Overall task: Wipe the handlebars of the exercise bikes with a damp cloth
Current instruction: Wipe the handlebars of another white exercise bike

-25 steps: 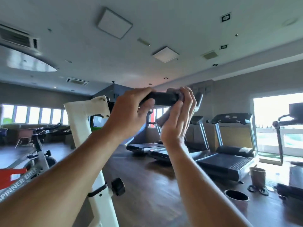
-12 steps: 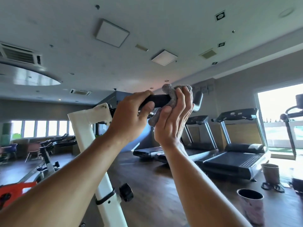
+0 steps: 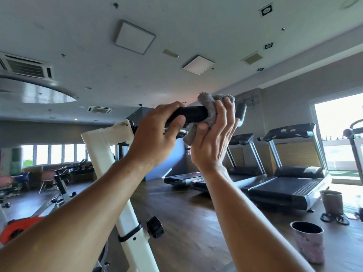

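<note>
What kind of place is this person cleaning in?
Most likely a gym. A row of treadmills stands on the wooden floor, a white exercise bike is right in front, and another spin bike sits at the left by the windows.

The right hand [image 3: 213, 138] has slid the grey cloth [image 3: 211, 112] outward along the black handlebar [image 3: 193, 115], bunching it higher above the fingers.

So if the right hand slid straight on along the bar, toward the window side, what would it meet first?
Probably the upturned bar end. The right hand, closed on the cloth, wraps the black grip, and nothing else shows between them, though depth is unclear.
</note>
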Tool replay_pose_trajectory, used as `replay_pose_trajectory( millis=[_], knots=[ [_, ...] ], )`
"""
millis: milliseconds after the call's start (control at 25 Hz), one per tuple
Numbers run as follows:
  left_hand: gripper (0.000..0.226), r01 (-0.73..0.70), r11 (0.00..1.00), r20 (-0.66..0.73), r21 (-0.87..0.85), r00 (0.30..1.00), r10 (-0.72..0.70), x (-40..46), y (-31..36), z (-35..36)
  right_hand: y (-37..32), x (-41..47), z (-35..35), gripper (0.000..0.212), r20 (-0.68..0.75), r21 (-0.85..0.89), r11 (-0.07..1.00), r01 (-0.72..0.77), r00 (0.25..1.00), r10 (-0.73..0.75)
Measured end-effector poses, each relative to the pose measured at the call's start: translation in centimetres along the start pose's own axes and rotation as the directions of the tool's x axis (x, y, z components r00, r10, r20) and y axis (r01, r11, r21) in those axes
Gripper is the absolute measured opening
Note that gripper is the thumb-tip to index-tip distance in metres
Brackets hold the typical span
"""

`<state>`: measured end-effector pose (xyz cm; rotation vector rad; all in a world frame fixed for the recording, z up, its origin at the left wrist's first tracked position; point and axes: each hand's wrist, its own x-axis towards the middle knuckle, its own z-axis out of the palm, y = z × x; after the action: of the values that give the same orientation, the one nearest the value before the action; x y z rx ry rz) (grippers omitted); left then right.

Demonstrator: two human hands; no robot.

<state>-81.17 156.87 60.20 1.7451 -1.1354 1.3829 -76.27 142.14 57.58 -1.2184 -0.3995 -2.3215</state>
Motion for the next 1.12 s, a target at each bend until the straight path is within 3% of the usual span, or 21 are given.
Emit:
replay_pose_trajectory(
  millis=[120,320,520,680,800,880,1000,1120],
  knots=[
    [0.040,-0.006,1.000,-0.013,0.011,1.000,0.006,-0.2,-0.1,0.2,-0.1,0.2,-0.4,0.054,0.007,0.112,0.990,-0.081,0.997,0.081],
    [0.038,-0.005,1.000,-0.022,0.001,1.000,0.005,-0.3,-0.1,0.4,0.1,1.0,-1.3,0.055,0.107,0.033,0.997,0.070,0.992,-0.073],
    [0.036,-0.018,1.000,-0.026,0.014,0.999,0.018,-0.3,-0.2,0.4,-0.8,2.2,-2.2,0.046,0.126,0.127,0.985,-0.117,0.987,0.101],
    [0.038,-0.009,1.000,-0.003,0.015,1.000,0.009,-0.3,-0.1,0.5,-0.4,4.6,-3.6,0.042,0.312,0.051,0.998,0.047,0.948,-0.060],
    [0.037,-0.014,0.999,-0.021,0.032,1.000,0.015,-0.3,0.4,0.1,2.0,6.2,-3.5,0.057,0.428,0.019,0.996,-0.083,0.901,0.067],
    [0.033,-0.034,0.999,-0.034,-0.003,0.999,0.034,-0.6,0.8,0.2,0.9,6.1,-3.7,0.053,0.422,0.004,0.989,-0.150,0.897,0.134],
    [0.033,0.019,1.000,-0.060,-0.009,0.998,-0.020,-0.7,0.9,0.2,-2.3,6.0,-4.4,0.039,0.471,0.066,0.997,-0.041,0.882,0.005],
    [0.030,0.033,0.999,-0.004,0.007,0.999,-0.033,-0.6,1.4,-0.1,-1.8,7.2,-5.1,0.038,0.587,0.098,0.994,0.048,0.804,-0.096]
  ],
)
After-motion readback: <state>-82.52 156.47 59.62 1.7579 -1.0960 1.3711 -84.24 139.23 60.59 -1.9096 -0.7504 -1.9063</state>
